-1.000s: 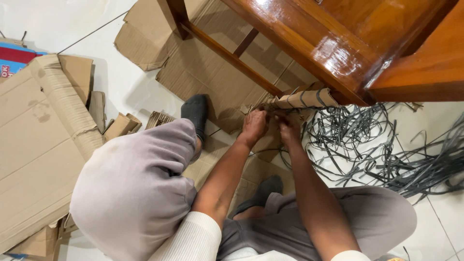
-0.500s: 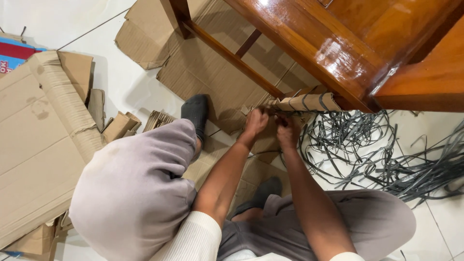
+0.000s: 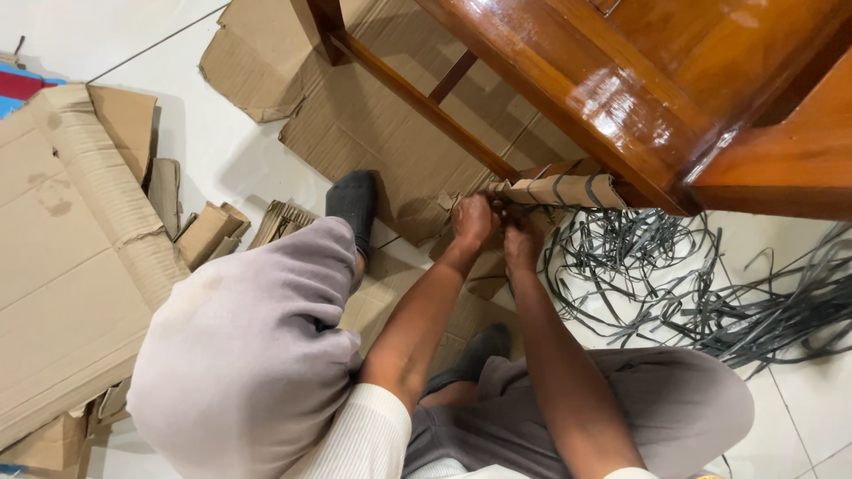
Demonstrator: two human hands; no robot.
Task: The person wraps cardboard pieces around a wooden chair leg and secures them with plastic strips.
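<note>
Both hands, left hand [image 3: 473,219] and right hand [image 3: 522,244], pinch a dark strap [image 3: 568,188] around the cardboard wrap [image 3: 559,189]; best keep it taut and flat.

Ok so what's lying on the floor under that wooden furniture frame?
Flattened brown cardboard sheets lie under the wooden frame, showing between its rails. A cardboard-wrapped part bound with dark strapping sits at its lower edge. The polished top hides whatever lies farther right.

The person wears soft grey pants [image 3: 248,355], dark socks [image 3: 352,202] and white ribbed sleeves [image 3: 351,439] pushed up behind the hands.
</note>
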